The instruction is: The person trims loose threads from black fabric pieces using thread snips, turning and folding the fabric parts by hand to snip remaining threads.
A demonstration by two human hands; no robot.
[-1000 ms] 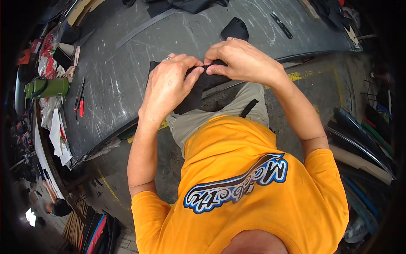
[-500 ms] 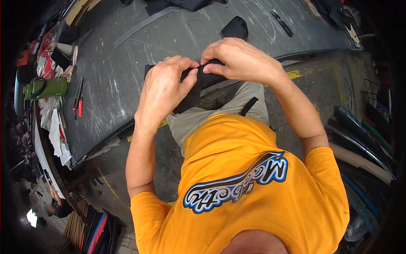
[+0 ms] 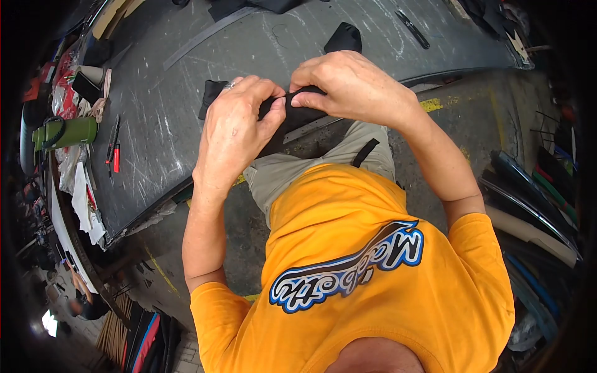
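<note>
In the head view, both hands have shifted a little to the left since the earlier frame, and more of the black fabric (image 3: 301, 115) now shows past the left knuckles. The fabric lies at the near edge of the scratched grey bench (image 3: 149, 127), above the person's lap. The left hand (image 3: 239, 119) pinches it between thumb and forefinger; the right hand (image 3: 349, 85) pinches it just beside, the two sets of fingertips nearly meeting. A ring (image 3: 231, 85) sits on a left finger. Beyond the right hand lies a folded black piece (image 3: 343, 37), with a slim black tool (image 3: 413, 30) farther right. A long grey strip (image 3: 208, 38) lies toward the far side. At the left stands or lies a green bottle (image 3: 73, 132), near a red-handled tool (image 3: 116, 159).
</note>
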